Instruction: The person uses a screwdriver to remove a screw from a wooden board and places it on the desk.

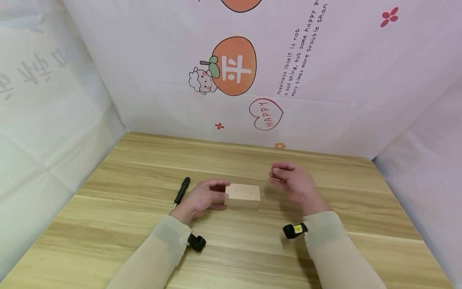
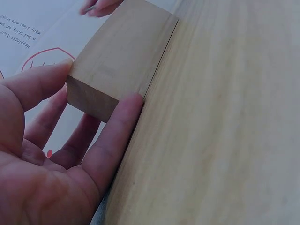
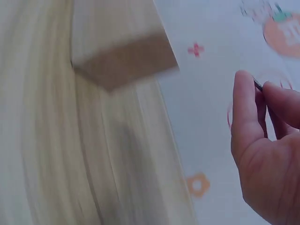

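A pale wooden block [image 1: 242,194] with several small dark holes in its top lies on the table. My left hand [image 1: 205,198] grips its left end; in the left wrist view the thumb and fingers [image 2: 119,122] bear on the block's sides near that end. To the right of the block and apart from it, my right hand [image 1: 298,184] is held above the table. Between its thumb and index finger it pinches a small dark screw [image 3: 258,84], mostly covered by the fingertips.
A black-handled screwdriver [image 1: 183,189] lies left of the block, near my left wrist, its tip partly hidden by that hand. The wood-grain table [image 1: 231,257] ends at a white printed cloth [image 1: 162,92] behind, with more cloth at both sides.
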A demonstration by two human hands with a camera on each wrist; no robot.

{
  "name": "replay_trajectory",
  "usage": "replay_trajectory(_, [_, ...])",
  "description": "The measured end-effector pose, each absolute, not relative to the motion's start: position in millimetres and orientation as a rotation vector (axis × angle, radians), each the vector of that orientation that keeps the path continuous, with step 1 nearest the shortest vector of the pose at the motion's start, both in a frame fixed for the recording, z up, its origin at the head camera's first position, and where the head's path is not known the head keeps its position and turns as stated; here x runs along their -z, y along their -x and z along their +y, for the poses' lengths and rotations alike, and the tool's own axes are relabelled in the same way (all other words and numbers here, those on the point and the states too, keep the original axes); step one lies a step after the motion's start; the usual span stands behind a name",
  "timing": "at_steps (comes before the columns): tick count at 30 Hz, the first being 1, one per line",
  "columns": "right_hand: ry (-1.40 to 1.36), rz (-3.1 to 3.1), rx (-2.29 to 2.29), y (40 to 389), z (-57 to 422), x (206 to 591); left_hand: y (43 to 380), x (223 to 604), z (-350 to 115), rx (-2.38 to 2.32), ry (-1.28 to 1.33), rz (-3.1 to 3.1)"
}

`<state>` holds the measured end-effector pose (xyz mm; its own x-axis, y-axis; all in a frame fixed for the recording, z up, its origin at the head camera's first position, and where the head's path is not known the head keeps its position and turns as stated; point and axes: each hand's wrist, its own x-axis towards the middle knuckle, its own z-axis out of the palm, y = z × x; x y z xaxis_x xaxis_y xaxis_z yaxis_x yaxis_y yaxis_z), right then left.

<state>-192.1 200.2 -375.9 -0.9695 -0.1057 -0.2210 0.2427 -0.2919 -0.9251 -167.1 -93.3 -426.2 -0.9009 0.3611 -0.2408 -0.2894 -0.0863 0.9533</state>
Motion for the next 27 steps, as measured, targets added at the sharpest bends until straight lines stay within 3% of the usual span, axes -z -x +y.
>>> replay_trajectory(12, [-0.203,1.718,2.202,172,281,386,167,425,-92,-2.042,-0.064,1.762])
replay_trajectory(27, [-0.243,1.822,1.972,150,257,414,168,426,-92,-2.034,-0.047,1.763])
